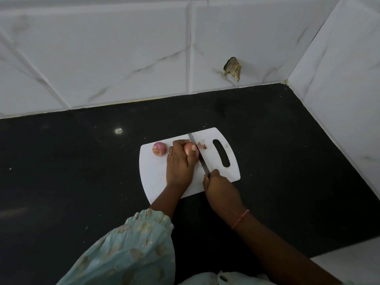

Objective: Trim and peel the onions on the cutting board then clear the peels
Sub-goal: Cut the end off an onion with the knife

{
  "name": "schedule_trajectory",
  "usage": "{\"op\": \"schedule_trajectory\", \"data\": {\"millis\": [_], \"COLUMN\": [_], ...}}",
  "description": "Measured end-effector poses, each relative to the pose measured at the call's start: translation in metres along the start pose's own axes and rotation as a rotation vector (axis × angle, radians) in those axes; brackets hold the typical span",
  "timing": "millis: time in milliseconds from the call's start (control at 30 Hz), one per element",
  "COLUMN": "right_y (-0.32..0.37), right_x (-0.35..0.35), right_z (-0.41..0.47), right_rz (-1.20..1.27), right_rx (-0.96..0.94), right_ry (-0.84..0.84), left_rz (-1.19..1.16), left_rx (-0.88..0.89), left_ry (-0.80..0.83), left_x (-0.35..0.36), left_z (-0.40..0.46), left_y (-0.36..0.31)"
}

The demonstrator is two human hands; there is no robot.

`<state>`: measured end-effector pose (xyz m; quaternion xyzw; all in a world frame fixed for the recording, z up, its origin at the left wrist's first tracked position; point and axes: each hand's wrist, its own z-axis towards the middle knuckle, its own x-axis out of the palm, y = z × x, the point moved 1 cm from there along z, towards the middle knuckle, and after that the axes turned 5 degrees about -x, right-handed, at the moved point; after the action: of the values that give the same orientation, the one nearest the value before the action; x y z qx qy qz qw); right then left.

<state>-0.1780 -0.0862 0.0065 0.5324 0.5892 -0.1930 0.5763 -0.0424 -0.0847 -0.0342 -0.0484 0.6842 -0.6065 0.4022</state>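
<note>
A white cutting board (218,173) with a handle slot lies on the black counter. My left hand (181,163) presses a small pinkish onion (188,149) down on the board. My right hand (221,189) grips a knife (198,154) by its handle, and the blade lies across the onion's right end. A cut-off scrap of onion (202,145) rests just right of the blade. A second, unpeeled red onion (159,148) sits at the board's far left corner, apart from both hands.
The black counter (72,171) runs into a corner of white tiled walls at the back and right. A broken hole (232,67) marks the back wall. A small pale spot (118,131) lies on the counter left of the board.
</note>
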Motion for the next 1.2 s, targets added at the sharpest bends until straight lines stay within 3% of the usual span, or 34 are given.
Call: {"op": "schedule_trajectory", "data": {"millis": [267, 467, 733, 1200], "right_y": [-0.004, -0.006, -0.007, 0.000], "right_x": [-0.009, -0.022, -0.038, -0.039], "right_z": [0.006, 0.009, 0.002, -0.008], "right_rz": [-0.098, 0.056, 0.059, 0.003], "right_rx": [-0.003, 0.042, -0.034, -0.086], "right_ry": [-0.044, -0.106, -0.188, -0.076], "left_rz": [-0.112, -0.185, -0.137, -0.067], "left_rx": [-0.073, -0.109, -0.058, -0.003], "left_ry": [-0.046, -0.043, -0.034, -0.004], "left_x": [-0.004, -0.007, -0.004, -0.004], "left_z": [-0.004, -0.006, -0.006, -0.006], "left_y": [0.001, -0.002, 0.001, -0.005]}}
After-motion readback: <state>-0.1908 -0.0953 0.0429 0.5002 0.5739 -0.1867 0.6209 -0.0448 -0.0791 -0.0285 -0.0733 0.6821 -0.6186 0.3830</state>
